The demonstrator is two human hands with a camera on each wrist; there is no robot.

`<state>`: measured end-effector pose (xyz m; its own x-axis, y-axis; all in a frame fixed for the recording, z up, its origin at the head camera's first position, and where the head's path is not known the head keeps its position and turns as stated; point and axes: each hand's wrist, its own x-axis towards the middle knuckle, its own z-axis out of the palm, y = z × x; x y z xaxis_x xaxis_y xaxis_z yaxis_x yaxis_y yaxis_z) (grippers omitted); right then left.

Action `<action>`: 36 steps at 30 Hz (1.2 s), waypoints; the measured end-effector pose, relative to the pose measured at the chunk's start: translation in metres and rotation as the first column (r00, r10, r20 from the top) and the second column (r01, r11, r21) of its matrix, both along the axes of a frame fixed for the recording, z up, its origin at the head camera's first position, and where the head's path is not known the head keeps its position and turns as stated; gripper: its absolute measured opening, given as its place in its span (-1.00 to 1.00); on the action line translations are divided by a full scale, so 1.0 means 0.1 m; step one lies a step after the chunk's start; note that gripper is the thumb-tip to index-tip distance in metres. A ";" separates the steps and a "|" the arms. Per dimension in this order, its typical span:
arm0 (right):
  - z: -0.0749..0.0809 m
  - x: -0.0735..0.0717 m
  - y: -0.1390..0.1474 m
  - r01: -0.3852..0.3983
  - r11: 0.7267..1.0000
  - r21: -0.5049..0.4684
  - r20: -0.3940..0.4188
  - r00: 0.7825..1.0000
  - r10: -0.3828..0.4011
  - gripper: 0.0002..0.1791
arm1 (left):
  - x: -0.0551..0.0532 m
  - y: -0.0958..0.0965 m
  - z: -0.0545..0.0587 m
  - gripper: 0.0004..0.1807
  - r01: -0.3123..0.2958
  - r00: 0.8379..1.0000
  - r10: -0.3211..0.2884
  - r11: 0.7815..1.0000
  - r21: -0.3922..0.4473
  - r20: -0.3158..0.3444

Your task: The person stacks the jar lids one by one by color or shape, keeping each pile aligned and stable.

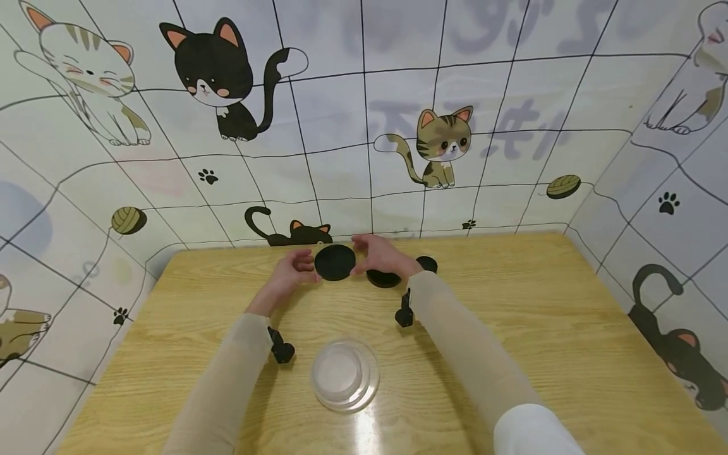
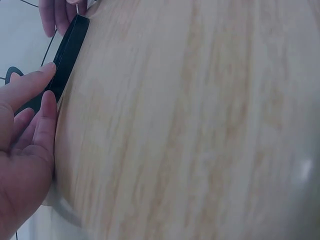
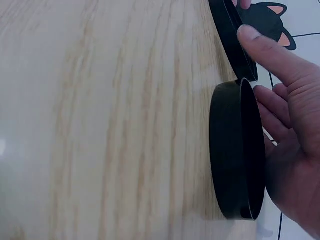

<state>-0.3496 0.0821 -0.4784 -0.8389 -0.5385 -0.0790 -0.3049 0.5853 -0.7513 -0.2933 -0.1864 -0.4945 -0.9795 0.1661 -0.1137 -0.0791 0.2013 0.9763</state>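
A shallow round black dish (image 1: pixel 335 263) sits between my two hands at the back of the wooden table. On its left side is my left hand (image 1: pixel 288 273), thumb and fingers spread at the rim. From the right, my right hand (image 1: pixel 387 256) reaches to the same dish; in the right wrist view its extended thumb overlaps the rim. Under that hand stands a second black dish (image 3: pixel 227 150), open side up and partly hidden in the head view. Behind the right wrist a smaller black round piece (image 1: pixel 428 263) shows in part.
Nearer to me on the table (image 1: pixel 512 328) stands a clear round plastic piece (image 1: pixel 337 373) with stepped rims. A cat-patterned wall covering (image 1: pixel 335 126) borders the table's back and sides. Small black devices (image 1: pixel 281 347) are strapped at both wrists.
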 end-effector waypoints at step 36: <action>0.09 0.03 -0.01 -0.090 0.996 -0.002 0.043 0.995 0.090 -0.14 | 0.05 0.02 0.04 -0.19 0.046 0.999 -0.050 0.987 -0.152 -0.021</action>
<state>-0.3466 0.0809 -0.4695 -0.7826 -0.6119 -0.1143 -0.3237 0.5568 -0.7650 -0.2881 -0.1843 -0.4905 -0.9737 0.1957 -0.1169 -0.0420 0.3503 0.9357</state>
